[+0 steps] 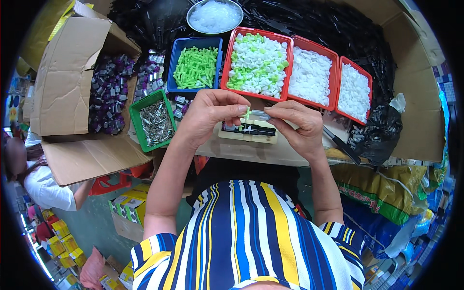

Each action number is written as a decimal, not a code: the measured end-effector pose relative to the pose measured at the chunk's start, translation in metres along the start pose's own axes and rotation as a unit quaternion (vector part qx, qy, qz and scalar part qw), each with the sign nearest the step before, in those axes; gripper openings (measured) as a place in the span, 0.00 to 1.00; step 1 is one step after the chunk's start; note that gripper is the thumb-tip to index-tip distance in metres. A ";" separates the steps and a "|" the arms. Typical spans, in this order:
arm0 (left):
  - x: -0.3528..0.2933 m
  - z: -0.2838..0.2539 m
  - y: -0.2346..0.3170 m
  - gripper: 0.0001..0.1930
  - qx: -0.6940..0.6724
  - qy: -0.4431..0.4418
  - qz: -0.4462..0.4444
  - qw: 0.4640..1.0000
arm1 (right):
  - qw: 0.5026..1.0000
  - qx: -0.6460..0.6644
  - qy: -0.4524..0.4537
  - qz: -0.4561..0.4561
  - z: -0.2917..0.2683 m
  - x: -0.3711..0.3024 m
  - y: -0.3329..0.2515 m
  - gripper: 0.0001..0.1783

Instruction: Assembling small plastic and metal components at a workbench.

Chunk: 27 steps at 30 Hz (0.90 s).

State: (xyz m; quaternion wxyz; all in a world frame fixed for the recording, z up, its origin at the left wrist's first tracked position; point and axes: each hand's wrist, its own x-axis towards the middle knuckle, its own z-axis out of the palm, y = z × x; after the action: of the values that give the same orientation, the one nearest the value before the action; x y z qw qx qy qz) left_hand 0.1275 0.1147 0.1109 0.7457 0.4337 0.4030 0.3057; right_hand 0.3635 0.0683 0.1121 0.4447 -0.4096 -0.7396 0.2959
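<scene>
My left hand pinches a small bright green plastic piece between thumb and fingertips. Facing it, my right hand is closed on a small grey, partly see-through tube. The two parts meet or nearly meet; I cannot tell if they are joined. Just below my fingertips lies a cream-coloured holder on the work surface, with a black plastic part set in it. Some small green and white bits show at the left of that black part, partly covered by my left fingers.
Beyond my hands stand a blue tray of green pieces, red trays of white and green caps, and a metal bowl. At left are a green tray of metal pins and a cardboard box. A person sits farther left.
</scene>
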 end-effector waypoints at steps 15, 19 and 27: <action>-0.014 0.007 -0.019 0.07 0.321 0.088 0.299 0.894 | 0.997 -0.065 -0.026 -0.040 0.003 -0.003 -0.001 0.15; -0.015 0.006 -0.025 0.06 0.319 0.099 0.290 0.897 | 0.992 -0.112 -0.044 -0.036 0.002 -0.003 -0.008 0.18; -0.008 0.009 -0.035 0.06 0.349 0.090 0.324 0.875 | 0.979 -0.179 -0.093 -0.005 -0.003 -0.006 -0.003 0.19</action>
State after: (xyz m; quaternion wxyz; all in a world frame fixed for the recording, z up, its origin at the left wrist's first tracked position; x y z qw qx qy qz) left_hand 0.1353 0.0896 0.0854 0.3654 0.7427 0.3857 0.4076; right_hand 0.3665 0.0619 0.1138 0.2954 -0.4495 -0.8206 0.1931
